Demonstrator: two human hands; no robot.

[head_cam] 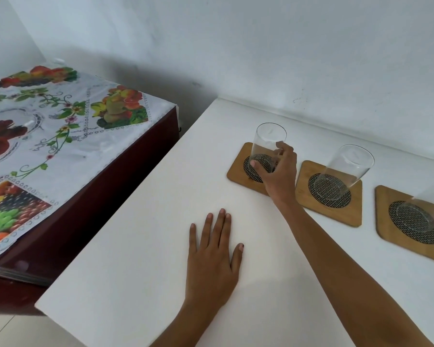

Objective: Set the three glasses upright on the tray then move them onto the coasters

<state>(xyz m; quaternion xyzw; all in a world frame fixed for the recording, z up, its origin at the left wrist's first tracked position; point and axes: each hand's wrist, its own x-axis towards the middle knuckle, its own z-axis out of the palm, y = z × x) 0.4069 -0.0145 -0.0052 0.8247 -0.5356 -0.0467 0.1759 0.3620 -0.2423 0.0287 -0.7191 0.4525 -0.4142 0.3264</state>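
Three wooden coasters with dark mesh centres lie in a row near the wall on the white table (161,246). A clear glass (267,144) stands upright on the left coaster (238,169), and my right hand (280,171) is wrapped around its lower part. A second clear glass (343,171) stands on the middle coaster (353,211). The third glass (431,211) stands on the right coaster (391,221), cut off by the frame's right edge. My left hand (214,256) rests flat on the table with fingers spread, holding nothing. No tray is in view.
To the left stands a lower dark-red table covered by a fruit-and-flower patterned cloth (60,136), with a gap between it and the white table. A white wall runs right behind the coasters.
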